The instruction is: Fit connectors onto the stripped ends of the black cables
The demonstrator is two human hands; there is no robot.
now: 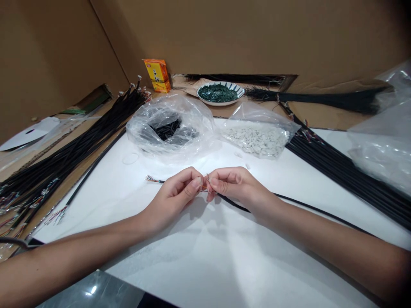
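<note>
Left hand [171, 201] and right hand [239, 186] meet at the fingertips, both pinching something too small to make out on one black cable [308, 204], its loose coloured wires [152, 179] poking out past my left hand. That cable lies across the white sheet [205, 261]. Only this one is in my hands; the others lie in a long left bundle [70, 154] and a long right bundle [346, 175]. Farther off sit a clear bag of black pieces [170, 124], a bag of white pieces [257, 139] and a dish of green bits [218, 93].
</note>
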